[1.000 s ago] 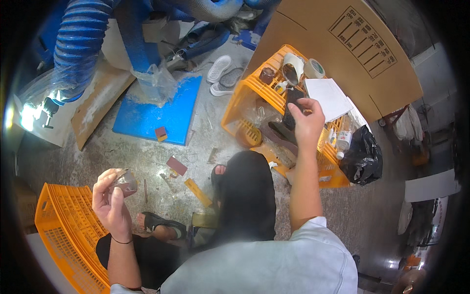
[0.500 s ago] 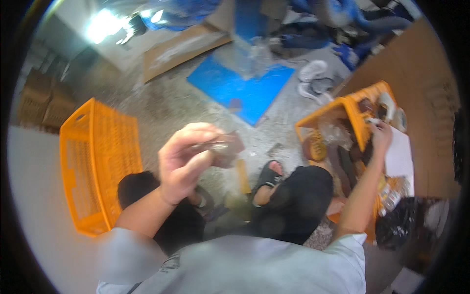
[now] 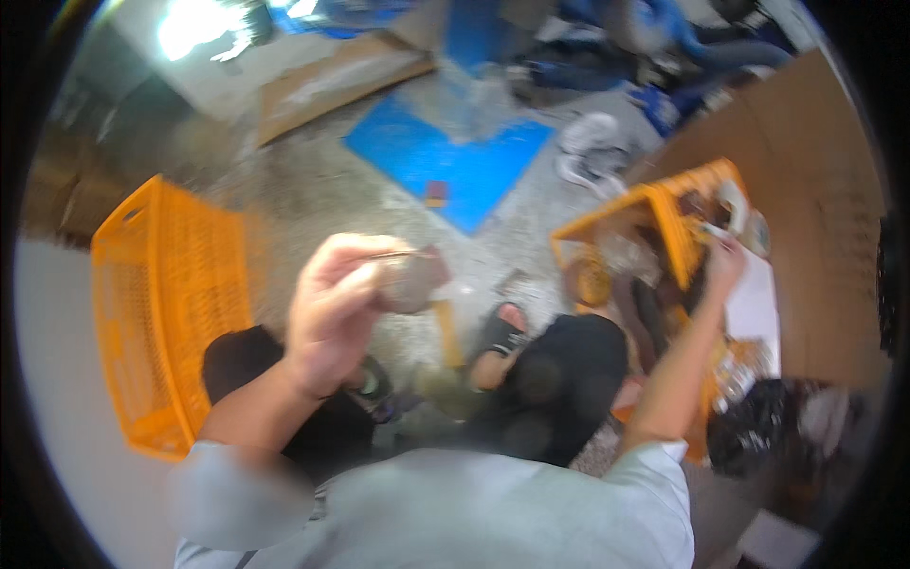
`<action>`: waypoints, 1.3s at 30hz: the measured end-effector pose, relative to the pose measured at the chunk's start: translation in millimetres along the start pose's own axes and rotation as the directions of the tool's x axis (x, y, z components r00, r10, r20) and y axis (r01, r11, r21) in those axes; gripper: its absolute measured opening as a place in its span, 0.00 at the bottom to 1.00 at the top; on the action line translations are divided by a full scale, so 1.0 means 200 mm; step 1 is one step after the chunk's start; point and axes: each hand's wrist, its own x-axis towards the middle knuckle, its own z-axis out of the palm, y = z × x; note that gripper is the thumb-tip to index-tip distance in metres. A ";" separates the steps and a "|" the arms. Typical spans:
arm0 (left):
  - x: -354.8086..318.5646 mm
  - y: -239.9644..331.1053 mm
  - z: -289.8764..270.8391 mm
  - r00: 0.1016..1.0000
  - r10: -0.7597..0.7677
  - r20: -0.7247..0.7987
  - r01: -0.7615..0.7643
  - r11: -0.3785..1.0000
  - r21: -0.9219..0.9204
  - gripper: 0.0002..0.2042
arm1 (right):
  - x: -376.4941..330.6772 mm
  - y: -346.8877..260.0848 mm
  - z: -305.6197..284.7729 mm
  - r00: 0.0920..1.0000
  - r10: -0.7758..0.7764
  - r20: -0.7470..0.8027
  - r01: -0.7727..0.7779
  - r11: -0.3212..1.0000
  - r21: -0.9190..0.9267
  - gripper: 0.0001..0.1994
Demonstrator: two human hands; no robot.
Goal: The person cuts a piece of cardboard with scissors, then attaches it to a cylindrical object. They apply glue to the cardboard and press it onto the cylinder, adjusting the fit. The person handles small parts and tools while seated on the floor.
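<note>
From where I stand, the person's left hand [image 3: 332, 299] is held out over the floor in front of the knees, thumb and fingers closed in a pinch around a small greyish-brown piece [image 3: 413, 283], which juts out past the fingertips, too blurred for its make to be clear. The right hand [image 3: 726, 261] reaches across to the orange crate [image 3: 678, 232] on the right, its fingers bunched near a small whitish item; I cannot tell how far closed they are or whether they have hold of it. By that hand lie a white sheet [image 3: 754, 318] and a roll of tape [image 3: 756, 235], and a black bag [image 3: 749, 431] sits lower down. I count 2 orange crates, the other crate [image 3: 171, 313] standing at the left. Beyond the feet, a blue board [image 3: 403, 147] bears 1 red-and-yellow scrap [image 3: 436, 192]
</note>
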 end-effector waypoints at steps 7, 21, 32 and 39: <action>0.03 -0.03 -0.01 1.000 0.027 -0.014 -0.027 1.000 0.011 0.13 | -0.10 -0.08 0.01 0.994 -0.108 -0.012 0.108 0.994 -0.003 0.14; 0.00 0.04 0.04 0.866 0.386 0.317 -0.498 0.725 0.476 0.18 | -0.57 -0.90 -0.49 0.934 -0.331 0.132 0.029 0.440 0.897 0.11; -0.16 0.13 -0.16 0.776 0.503 0.380 -0.614 0.467 0.637 0.20 | -1.36 -1.74 -0.53 0.483 -0.736 0.473 -0.299 0.369 0.880 0.16; -0.21 0.14 -0.26 0.829 0.470 0.302 -0.537 0.520 0.665 0.18 | -1.49 -1.77 -0.34 0.423 -0.783 0.457 -0.338 0.331 0.881 0.15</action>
